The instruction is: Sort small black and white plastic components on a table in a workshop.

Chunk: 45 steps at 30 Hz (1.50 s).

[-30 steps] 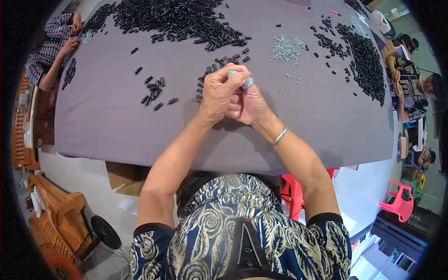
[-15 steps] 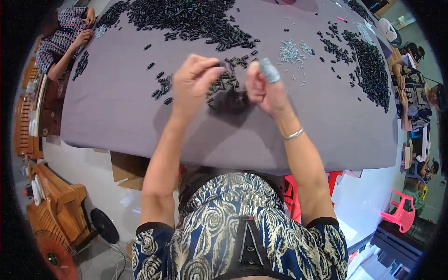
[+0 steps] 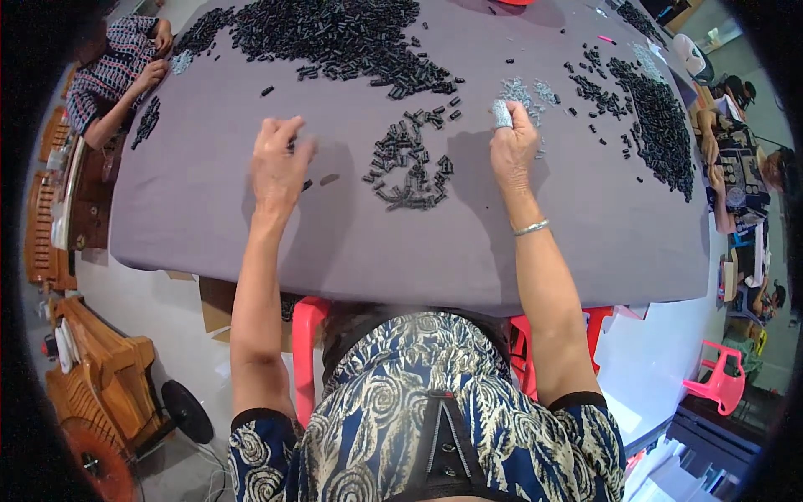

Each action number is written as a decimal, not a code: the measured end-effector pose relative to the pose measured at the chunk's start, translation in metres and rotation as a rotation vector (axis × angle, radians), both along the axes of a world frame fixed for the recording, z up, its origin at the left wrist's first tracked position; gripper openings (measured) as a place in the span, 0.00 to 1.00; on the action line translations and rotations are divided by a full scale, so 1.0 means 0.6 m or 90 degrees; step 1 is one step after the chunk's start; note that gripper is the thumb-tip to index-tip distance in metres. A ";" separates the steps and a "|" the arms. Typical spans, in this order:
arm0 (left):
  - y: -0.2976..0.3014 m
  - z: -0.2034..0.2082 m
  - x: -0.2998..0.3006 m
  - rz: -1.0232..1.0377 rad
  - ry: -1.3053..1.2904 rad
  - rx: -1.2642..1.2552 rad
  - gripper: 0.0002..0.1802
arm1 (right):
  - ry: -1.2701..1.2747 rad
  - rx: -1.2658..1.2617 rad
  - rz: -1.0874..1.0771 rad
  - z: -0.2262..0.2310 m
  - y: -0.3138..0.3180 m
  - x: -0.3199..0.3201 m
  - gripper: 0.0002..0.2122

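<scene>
My left hand [image 3: 281, 163] hovers over the left part of the cloth, its thumb and fingers apart but smeared by motion. I see nothing held in it. Small black cylindrical pieces [image 3: 268, 91] lie near it, some partly hidden beneath the hand. My right hand [image 3: 513, 146] is closed, with silvery wrapping [image 3: 502, 115] round one finger, just in front of a pile of small silver screw-like parts [image 3: 520, 88]. Whatever its fingertips hold, if anything, is hidden. Between the hands sits a loose cluster of black cylindrical pieces [image 3: 410, 163].
A large heap of black pieces [image 3: 330, 38] covers the far side of the grey tablecloth [image 3: 410, 268]. Another heap [image 3: 657, 117] lies at the right, with a pink pen-like stick [image 3: 607, 38] beyond it. At the far left another person's hand [image 3: 153, 74] works over the table.
My left hand has swung left from the black cluster, leaving it in full view. My right hand has shifted right, up to the silver parts.
</scene>
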<state>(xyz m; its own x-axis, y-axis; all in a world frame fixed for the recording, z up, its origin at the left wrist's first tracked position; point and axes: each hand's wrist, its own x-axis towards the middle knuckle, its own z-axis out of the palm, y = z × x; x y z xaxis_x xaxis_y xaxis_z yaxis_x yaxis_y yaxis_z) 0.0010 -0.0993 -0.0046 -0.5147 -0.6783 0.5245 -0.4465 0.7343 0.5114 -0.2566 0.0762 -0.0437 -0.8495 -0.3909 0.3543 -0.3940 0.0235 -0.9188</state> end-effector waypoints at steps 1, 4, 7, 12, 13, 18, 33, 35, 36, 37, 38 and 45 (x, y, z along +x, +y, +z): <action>0.009 0.005 -0.017 -0.054 0.014 0.009 0.12 | 0.001 0.000 -0.001 0.003 0.000 0.003 0.05; 0.043 0.010 -0.090 -0.167 0.010 -0.006 0.10 | -0.011 0.030 -0.008 0.008 0.001 0.007 0.04; 0.062 -0.003 -0.164 -0.280 0.052 -0.003 0.09 | 0.105 0.009 -0.021 0.005 -0.002 0.008 0.03; 0.051 -0.025 -0.237 -0.271 -0.050 -0.014 0.09 | 0.106 0.046 -0.035 0.018 0.000 0.017 0.03; 0.051 -0.027 -0.247 -0.277 -0.052 -0.015 0.09 | 0.101 0.056 -0.020 0.020 0.001 0.019 0.03; 0.062 -0.019 -0.276 -0.245 -0.216 -0.015 0.11 | 0.096 0.054 -0.008 0.021 0.001 0.019 0.05; 0.109 0.002 -0.206 -0.471 0.288 0.562 0.12 | 0.081 -0.015 -0.016 0.013 -0.003 0.014 0.03; 0.117 -0.003 -0.191 -0.485 0.324 0.661 0.10 | 0.082 -0.004 -0.009 0.019 0.001 0.016 0.03; 0.120 -0.008 -0.185 -0.491 0.338 0.711 0.10 | 0.083 0.006 -0.007 0.021 0.002 0.018 0.03; 0.123 -0.013 -0.183 -0.506 0.395 0.730 0.10 | 0.077 -0.006 -0.003 0.018 0.001 0.016 0.02; 0.122 -0.016 -0.179 -0.504 0.396 0.730 0.10 | 0.076 -0.006 0.000 0.018 0.000 0.017 0.02; 0.121 -0.029 -0.179 -0.508 0.403 0.754 0.10 | 0.063 0.022 0.012 0.017 0.004 0.013 0.03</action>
<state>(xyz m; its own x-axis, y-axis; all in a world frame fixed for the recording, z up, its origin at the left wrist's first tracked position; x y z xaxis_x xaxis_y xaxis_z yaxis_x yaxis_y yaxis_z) -0.1066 -0.0264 -0.0219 -0.8393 -0.5161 0.1709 0.3514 -0.2751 0.8949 -0.2491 0.0789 -0.0337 -0.8037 -0.4196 0.4220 -0.4834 0.0467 -0.8742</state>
